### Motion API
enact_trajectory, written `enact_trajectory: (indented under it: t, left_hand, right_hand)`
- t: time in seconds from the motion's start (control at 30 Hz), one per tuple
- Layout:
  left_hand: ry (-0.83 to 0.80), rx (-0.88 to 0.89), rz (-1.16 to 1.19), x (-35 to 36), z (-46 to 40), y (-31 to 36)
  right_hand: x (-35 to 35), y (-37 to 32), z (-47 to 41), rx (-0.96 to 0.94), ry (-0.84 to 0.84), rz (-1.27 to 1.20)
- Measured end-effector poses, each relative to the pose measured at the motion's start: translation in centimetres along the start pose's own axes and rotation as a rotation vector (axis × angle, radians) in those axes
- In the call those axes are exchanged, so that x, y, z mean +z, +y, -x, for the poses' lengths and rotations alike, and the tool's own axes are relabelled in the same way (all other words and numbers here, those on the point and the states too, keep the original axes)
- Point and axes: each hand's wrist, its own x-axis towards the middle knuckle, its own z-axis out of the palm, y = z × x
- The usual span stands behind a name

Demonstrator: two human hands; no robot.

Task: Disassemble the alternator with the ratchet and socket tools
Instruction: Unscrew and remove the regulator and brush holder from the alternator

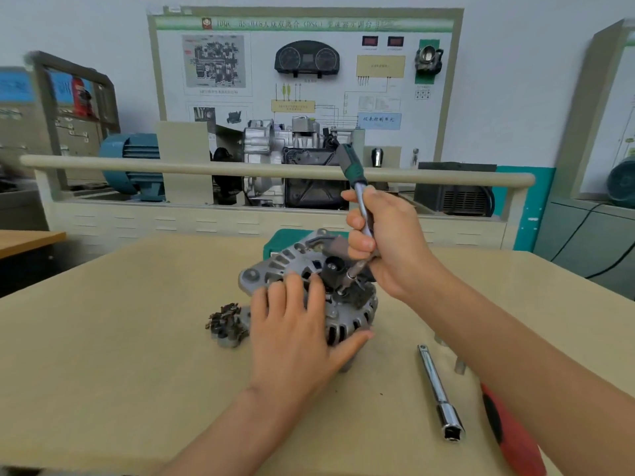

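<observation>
A silver alternator [347, 321] lies on the tan table [120, 355], its finned housing facing me. My left hand [295, 334] rests on its top and front, fingers spread and thumb against the housing's lower right edge. My right hand [385, 242] grips the chrome shaft of a ratchet [354, 173] with a green-and-black handle that points up and away. The ratchet's socket [354, 273] sits tilted on a fastener at the alternator's rear face, beside a black plug.
A removed dark part [228, 324] lies left of the alternator. A chrome extension bar with socket [439, 393] and a red-handled tool [512, 431] lie at the right front. A green case [278, 240] stands behind the alternator, and a training bench beyond it.
</observation>
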Motion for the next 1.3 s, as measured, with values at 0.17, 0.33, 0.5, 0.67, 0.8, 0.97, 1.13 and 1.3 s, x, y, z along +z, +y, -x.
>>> enact_trajectory:
  t: [0.17,0.33,0.5,0.67,0.8,0.97,1.13,1.3]
  left_hand:
    - [0.101,0.001,-0.003,0.3,0.7,-1.6]
    - [0.067,0.015,0.169,0.4,0.2,-3.2]
    - [0.122,0.083,0.267,1.0,0.3,-3.8]
    - [0.147,0.096,0.182,0.9,0.3,-2.9]
    - [0.156,0.129,0.12,0.6,0.1,-1.8]
    - [0.155,0.176,0.092,0.1,-0.7,-0.3]
    - [0.146,0.203,0.104,0.0,-1.3,-0.1]
    - [0.112,0.202,0.142,-0.4,-1.2,-0.4]
  right_hand:
    - [0.9,0.4,0.1,0.031,-0.043,0.012]
    - [1.9,1.9,1.0,0.011,-0.115,0.196]
    - [1.7,1.5,0.8,0.008,-0.137,0.106]
    - [1.0,0.3,0.2,-0.024,-0.117,-0.01]
    - [0.7,0.4,0.1,-0.032,-0.088,-0.001]
    - [-0.6,0.2,0.3,-0.056,-0.033,0.073]
    - [-2.1,-0.1,0.3,-0.039,0.027,0.021]
    - [-1.9,0.2,-0.1,-0.009,0.012,-0.071]
